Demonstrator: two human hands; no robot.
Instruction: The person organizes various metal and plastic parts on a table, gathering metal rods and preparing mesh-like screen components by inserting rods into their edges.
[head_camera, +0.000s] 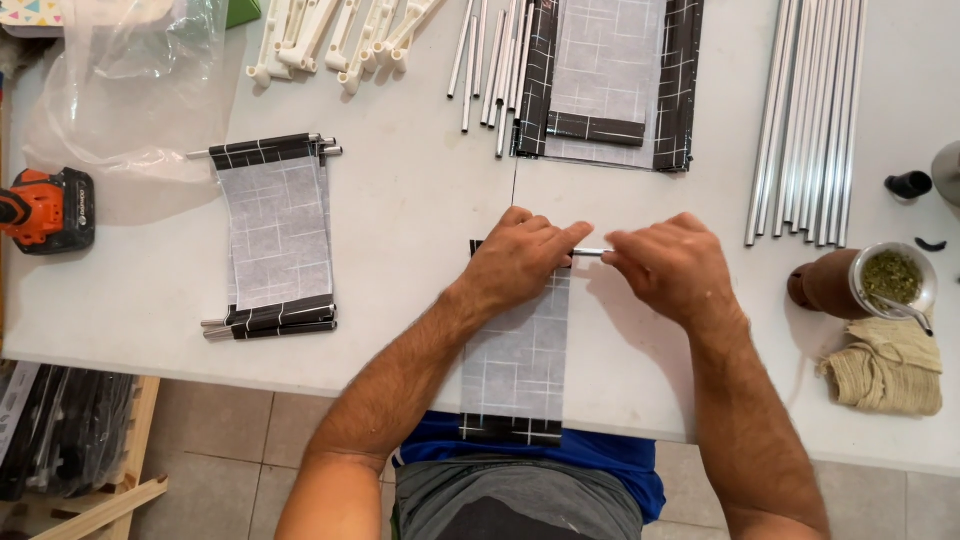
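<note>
**Around the white worktable**

On the white table (400, 240), at the left, lies a finished grey fabric panel with black patterned ends and metal rods through both hems (275, 238). Far left, an orange and black cordless drill (45, 210) rests near a crumpled clear plastic bag (130, 85). Along the far edge sit white plastic bracket pieces (335, 35), a loose cluster of short silver rods (492, 65) and a stack of grey and black fabric panels (608, 80). To the right lies a bundle of long silver metal tubes (808, 115). Near right, a brown cup of green herb with a metal straw (865, 280) stands just beside a folded beige cloth (885, 365).
</note>
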